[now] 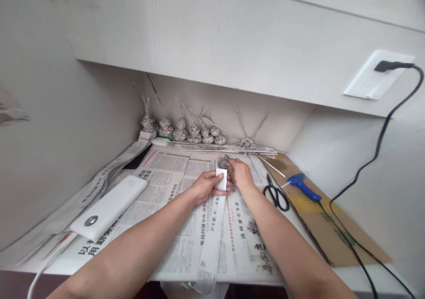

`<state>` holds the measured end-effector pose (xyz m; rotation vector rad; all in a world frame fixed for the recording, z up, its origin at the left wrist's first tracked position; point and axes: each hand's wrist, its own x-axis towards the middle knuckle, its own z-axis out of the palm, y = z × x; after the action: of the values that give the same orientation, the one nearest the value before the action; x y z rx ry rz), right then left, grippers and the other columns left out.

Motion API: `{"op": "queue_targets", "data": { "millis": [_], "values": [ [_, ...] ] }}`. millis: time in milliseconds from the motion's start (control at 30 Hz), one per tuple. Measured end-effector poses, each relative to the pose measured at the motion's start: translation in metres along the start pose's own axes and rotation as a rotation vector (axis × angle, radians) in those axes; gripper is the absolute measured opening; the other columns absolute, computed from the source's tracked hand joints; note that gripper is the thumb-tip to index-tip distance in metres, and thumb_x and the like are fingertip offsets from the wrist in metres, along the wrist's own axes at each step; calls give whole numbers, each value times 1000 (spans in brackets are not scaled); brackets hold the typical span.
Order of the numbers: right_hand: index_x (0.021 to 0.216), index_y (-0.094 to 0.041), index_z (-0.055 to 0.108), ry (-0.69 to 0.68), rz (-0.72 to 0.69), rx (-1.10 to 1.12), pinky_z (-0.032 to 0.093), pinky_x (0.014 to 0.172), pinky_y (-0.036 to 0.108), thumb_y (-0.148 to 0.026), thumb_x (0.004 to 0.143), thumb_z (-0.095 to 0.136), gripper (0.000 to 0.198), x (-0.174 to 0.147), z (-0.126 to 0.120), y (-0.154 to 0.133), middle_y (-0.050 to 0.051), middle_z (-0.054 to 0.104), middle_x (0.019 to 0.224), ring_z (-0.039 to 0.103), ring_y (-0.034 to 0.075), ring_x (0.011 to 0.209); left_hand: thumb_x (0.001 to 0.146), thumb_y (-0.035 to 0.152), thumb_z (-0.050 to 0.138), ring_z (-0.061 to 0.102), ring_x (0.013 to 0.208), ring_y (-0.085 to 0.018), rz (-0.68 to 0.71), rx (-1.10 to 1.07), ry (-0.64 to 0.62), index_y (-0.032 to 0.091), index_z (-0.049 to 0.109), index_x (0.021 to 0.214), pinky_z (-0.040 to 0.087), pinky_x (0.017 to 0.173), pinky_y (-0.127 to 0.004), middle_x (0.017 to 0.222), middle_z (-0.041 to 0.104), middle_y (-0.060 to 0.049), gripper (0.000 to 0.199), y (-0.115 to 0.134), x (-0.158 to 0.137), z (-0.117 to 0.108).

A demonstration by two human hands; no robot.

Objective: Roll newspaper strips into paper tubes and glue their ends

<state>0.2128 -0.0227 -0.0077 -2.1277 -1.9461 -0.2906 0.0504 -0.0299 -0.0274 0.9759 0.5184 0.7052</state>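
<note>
Near the middle of the table, my left hand [206,186] is closed on a small white rectangular piece [221,180], its thumb pressed on the front. Close beside it, my right hand [241,173] has its fingers bent together at a small grey rounded thing [223,160], whose kind I cannot make out. A long newspaper strip [212,232] runs from below the hands to the front edge of the table; whether its top end is held is hidden. Newspaper sheets [179,179] lie under both hands.
Several woven paper gourd shapes [180,131] stand along the back wall, with thin paper sticks [226,148] before them. At right are black-handled scissors [276,195], a blue glue gun [303,187] on cardboard [335,232], and its cord. A white device [111,204] lies left.
</note>
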Motion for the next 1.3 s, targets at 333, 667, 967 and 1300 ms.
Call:
{"op": "queue_targets", "data": {
  "millis": [333,667,967,1300],
  "values": [
    [107,-23,63,-45,19,-28,39,70,30,-46,95,28,44,15,2,-3,9,68,101,62,21,85,84,32,60,69,70,-19,11,2,26,8,63,97,57,62,-27,82,69,-13,28,1,1,1],
    [111,-16,61,-75,27,7,39,75,29,-27,90,41,30,2,1,-16,13,62,110,56,23,97,86,28,57,69,69,-19,-2,-10,72,7,64,98,59,62,-31,88,70,-16,25,6,-1,3],
    [82,-17,69,85,77,615,42,73,31,-46,86,48,36,-32,-30,9,8,65,78,58,21,77,86,25,57,69,66,-19,0,1,116,8,61,97,58,61,-30,79,69,-13,21,9,-5,8],
    [109,-15,67,-353,107,1469,37,50,23,-47,74,66,47,-51,-20,12,4,64,73,54,13,63,78,37,66,67,71,-19,51,98,45,9,66,96,57,63,-31,84,69,-14,34,3,-8,11]
  ]
}}
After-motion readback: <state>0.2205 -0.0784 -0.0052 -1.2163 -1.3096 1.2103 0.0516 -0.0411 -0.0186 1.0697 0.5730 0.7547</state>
